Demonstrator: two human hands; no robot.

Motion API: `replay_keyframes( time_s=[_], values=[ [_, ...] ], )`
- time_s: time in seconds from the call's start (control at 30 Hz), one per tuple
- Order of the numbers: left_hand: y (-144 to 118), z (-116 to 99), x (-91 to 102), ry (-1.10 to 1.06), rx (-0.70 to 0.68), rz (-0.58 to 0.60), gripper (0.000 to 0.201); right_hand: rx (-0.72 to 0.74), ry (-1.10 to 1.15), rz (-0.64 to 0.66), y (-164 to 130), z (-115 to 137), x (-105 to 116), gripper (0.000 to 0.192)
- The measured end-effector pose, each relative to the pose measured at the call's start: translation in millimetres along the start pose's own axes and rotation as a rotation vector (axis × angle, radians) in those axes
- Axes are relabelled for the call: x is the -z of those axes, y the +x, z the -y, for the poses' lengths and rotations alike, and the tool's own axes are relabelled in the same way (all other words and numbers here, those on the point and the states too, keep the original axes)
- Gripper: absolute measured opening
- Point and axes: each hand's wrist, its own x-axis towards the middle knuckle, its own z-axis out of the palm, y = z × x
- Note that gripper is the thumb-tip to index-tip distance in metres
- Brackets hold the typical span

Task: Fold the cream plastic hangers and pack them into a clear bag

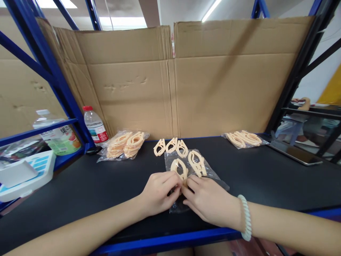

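Note:
Both hands meet over a flat clear plastic bag (210, 173) at the front middle of the black table. The fingers of my left hand (162, 192) are pinched at the lower end of a beige plastic clip (179, 166), an open oval shape. My right hand (206, 199), with a pale coiled band at its wrist, has its fingers closed at the same end. The fingers hide the exact grip. A second beige clip (196, 163) lies on the bag just beyond my right hand. Farther back, three similar clips (171, 145) lie in a row.
Bagged beige pieces lie at the back left (124, 144) and back right (243, 138). A red-capped bottle (95, 124) stands by the left post. A dark flat device (295, 153) rests at right. Cardboard (239, 78) walls the back. Another person's arm (305, 104) shows far right.

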Motion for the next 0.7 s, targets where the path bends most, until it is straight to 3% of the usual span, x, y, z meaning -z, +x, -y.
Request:
replay_keyframes(
  time_s=[0.23, 0.6, 0.7],
  values=[
    [-0.9, 3.2, 0.3, 0.022, -0.019, -0.006, 0.012, -0.079, 0.221, 0.027, -1.0, -6.0, 0.0, 0.051],
    [-0.6, 2.7, 0.3, 0.024, -0.024, -0.008, 0.013, -0.108, 0.3, 0.014, 6.6, -13.1, -7.5, 0.054],
    [-1.1, 3.2, 0.8, 0.02, -0.022, -0.004, 0.012, -0.12, 0.313, 0.024, 4.2, -10.8, -3.1, 0.063]
  ],
)
